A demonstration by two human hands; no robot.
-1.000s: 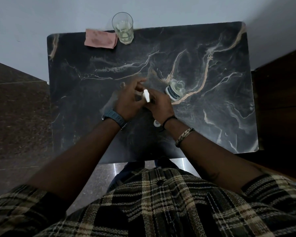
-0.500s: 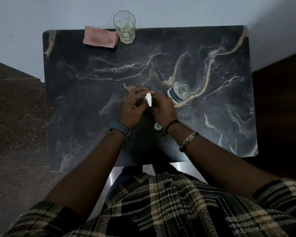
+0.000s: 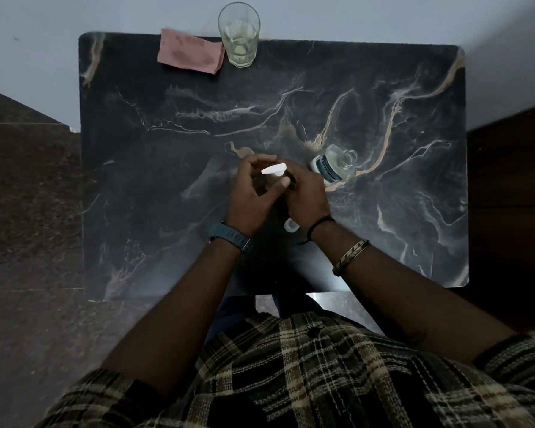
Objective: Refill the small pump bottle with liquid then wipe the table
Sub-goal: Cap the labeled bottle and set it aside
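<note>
Head view, dim light: at the frame's centre both hands meet over the dark marbled surface point(image 3: 167, 196). The left hand point(image 3: 254, 189) and right hand point(image 3: 303, 193) curl their grip round the small pump bottle, whose body is hidden; only its white pump head point(image 3: 274, 169) shows. A clear bottle point(image 3: 334, 166) stands just right. Upper centre, a glass point(image 3: 239, 34) beside a pink cloth point(image 3: 190, 54). A white cap point(image 3: 291, 225) peeks out below the hands.
</note>
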